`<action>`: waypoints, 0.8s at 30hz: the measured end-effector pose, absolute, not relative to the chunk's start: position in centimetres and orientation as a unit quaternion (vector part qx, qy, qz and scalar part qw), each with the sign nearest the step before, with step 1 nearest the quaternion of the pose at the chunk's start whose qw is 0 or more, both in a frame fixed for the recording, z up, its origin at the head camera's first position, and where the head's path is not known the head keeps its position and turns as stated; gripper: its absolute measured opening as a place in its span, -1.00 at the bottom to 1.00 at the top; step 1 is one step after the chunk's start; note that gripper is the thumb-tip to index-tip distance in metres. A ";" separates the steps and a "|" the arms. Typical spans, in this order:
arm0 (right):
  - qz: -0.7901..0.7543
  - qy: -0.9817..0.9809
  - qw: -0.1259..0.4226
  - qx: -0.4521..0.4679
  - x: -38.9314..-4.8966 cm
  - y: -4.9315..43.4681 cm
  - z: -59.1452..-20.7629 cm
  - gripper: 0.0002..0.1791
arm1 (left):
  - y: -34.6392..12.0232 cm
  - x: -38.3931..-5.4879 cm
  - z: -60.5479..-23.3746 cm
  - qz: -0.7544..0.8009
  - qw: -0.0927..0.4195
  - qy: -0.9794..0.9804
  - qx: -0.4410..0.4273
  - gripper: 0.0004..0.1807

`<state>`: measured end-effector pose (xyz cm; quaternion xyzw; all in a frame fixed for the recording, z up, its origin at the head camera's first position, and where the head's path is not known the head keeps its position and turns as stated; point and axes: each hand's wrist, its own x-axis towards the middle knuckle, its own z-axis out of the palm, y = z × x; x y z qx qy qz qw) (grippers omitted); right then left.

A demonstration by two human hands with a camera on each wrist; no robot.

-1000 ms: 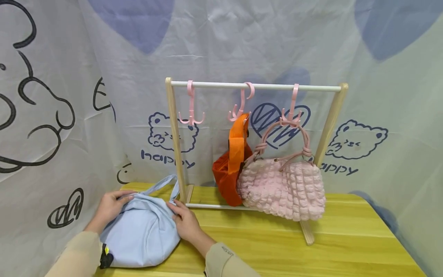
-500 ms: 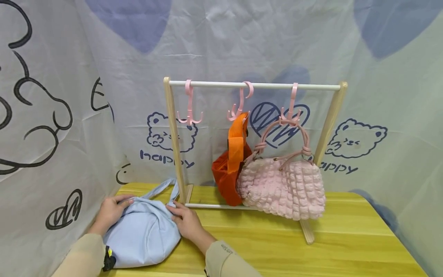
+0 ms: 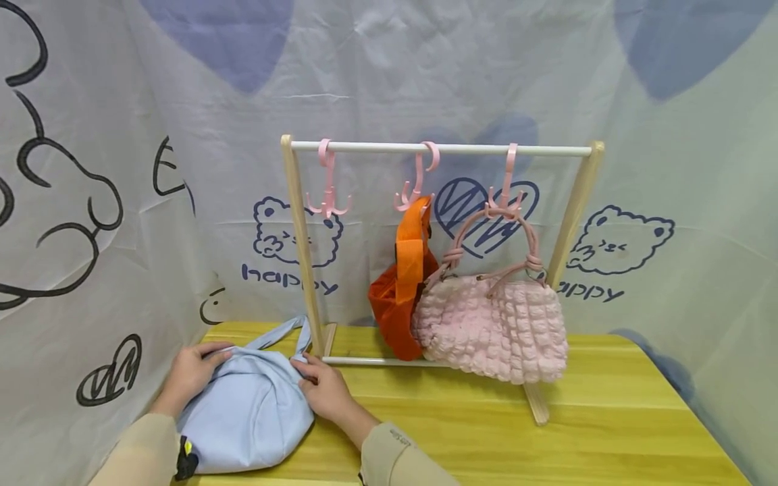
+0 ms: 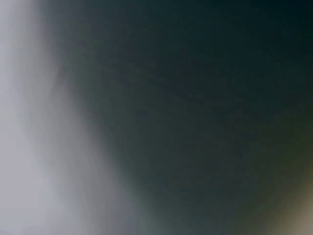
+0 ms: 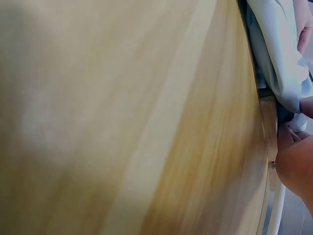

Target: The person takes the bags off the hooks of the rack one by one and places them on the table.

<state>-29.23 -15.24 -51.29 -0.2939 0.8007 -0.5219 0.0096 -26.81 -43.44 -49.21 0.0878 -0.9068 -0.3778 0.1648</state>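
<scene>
A light blue handbag (image 3: 246,418) lies on the table at the left, its strap (image 3: 281,332) looping up behind it beside the rack's left post. My left hand (image 3: 190,374) grips the bag's upper left edge, thumb on top. At the strap's right base, my right hand (image 3: 328,390) pinches the bag; the right wrist view shows thumb and fingers (image 5: 293,136) of this hand closed on the pale cloth (image 5: 286,63). The left wrist view is dark and blurred, with only a pale patch at its left.
A wooden rack with a white rail (image 3: 474,150) stands behind. An orange bag (image 3: 398,297) hangs from the middle pink hook (image 3: 416,189), a pink puffy bag (image 3: 495,331) from the right one (image 3: 507,189). Another pink hook (image 3: 329,192) is at the left. The rack's foot (image 3: 536,405) juts forward.
The head view has shifted slightly, so the rack appears a little further left. Both hands keep their hold on the blue handbag in the same places.
</scene>
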 end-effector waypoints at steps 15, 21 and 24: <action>-0.549 0.789 0.055 -0.269 -28.2 -14.0 -50.6 -0.54 | -43.0 -25.0 -48.2 -0.382 0.164 -0.906 0.081 -0.43; -0.568 0.769 0.067 -0.285 -27.6 -12.9 -49.9 -0.53 | -42.2 -24.2 -47.1 -0.391 0.154 -0.903 0.090 -0.31; -0.576 0.757 0.063 -0.301 -27.4 -12.1 -49.5 -0.51 | -41.6 -23.9 -46.6 -0.402 0.151 -0.899 0.089 -0.25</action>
